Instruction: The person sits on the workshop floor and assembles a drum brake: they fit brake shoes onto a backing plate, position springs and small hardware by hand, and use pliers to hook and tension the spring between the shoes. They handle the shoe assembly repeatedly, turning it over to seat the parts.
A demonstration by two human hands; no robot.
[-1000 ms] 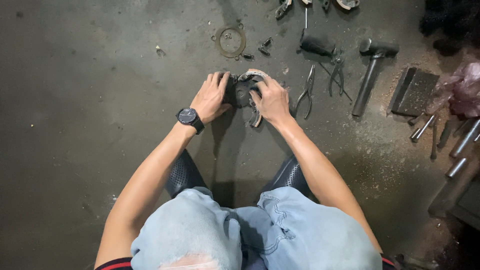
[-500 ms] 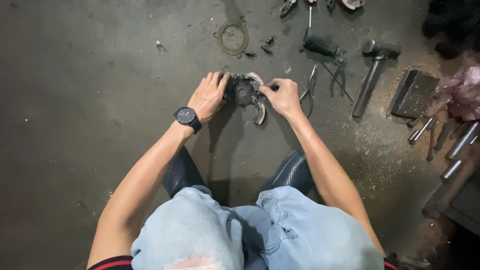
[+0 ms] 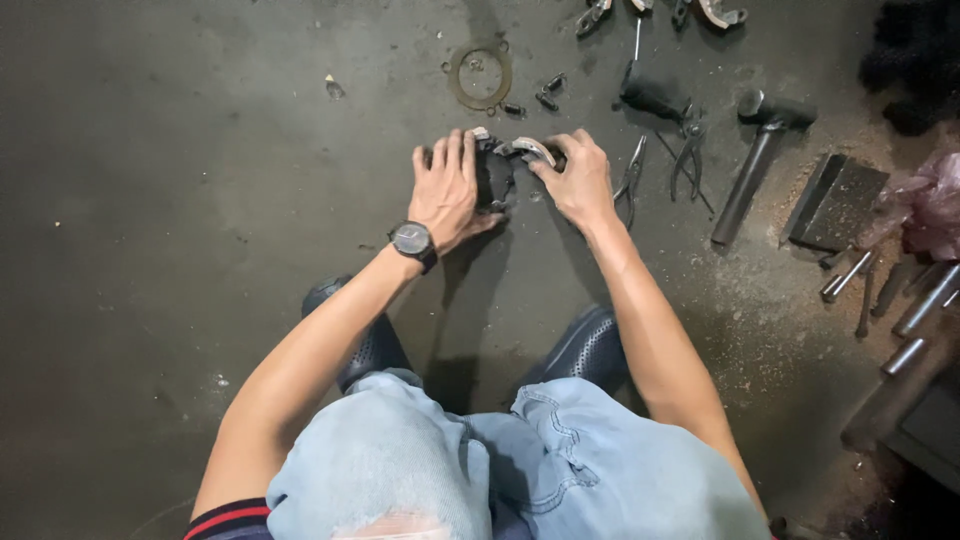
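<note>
Part in your hands: the round part you hold is black; the curved piece on top is pale grey metal.
Your watch: the watch on your left wrist has a black strap and a dark grey face.
Your clothes: your jeans are light blue, with a faded pale spot at one knee; your shoes are black with small holes; your sleeve is dark with red stripes.
Floor: the floor is dark grey with pale specks.
Ring: the flat ring is dull brown.
Hammer: the hammer is dark grey all over.
Bag: the plastic bag at your right is pink.
</note>
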